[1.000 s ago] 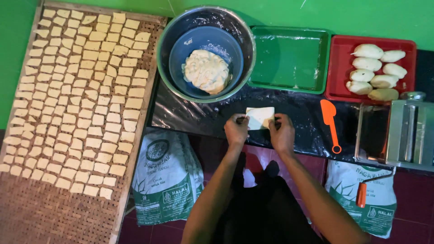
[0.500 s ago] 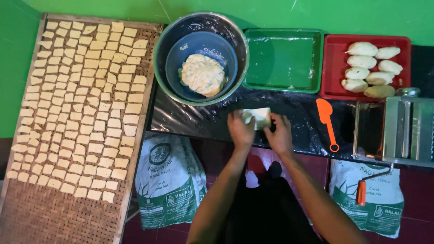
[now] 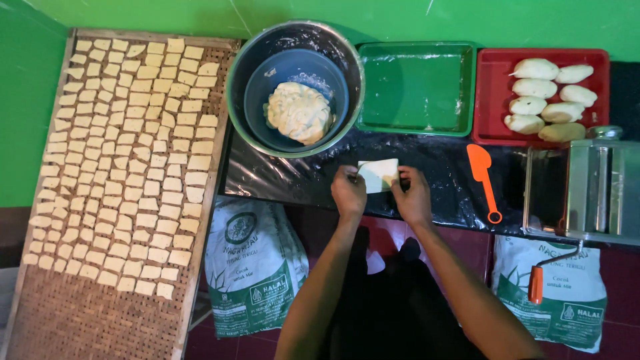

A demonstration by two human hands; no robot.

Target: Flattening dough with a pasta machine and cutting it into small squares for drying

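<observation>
Dough sheet [image 3: 379,175] pinched between both hands on the black plastic sheet [image 3: 280,177].
Left hand [image 3: 349,193] grips its 9 o'clock edge, right hand [image 3: 413,197] its 3 o'clock edge, equally near; long axis left-right. Bowl [image 3: 295,87] sits at 11 o'clock.

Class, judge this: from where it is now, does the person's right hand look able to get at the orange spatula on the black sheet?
Probably yes. The right hand rests on the dough square, and the orange spatula lies just to its right with only bare black sheet between them.
</observation>
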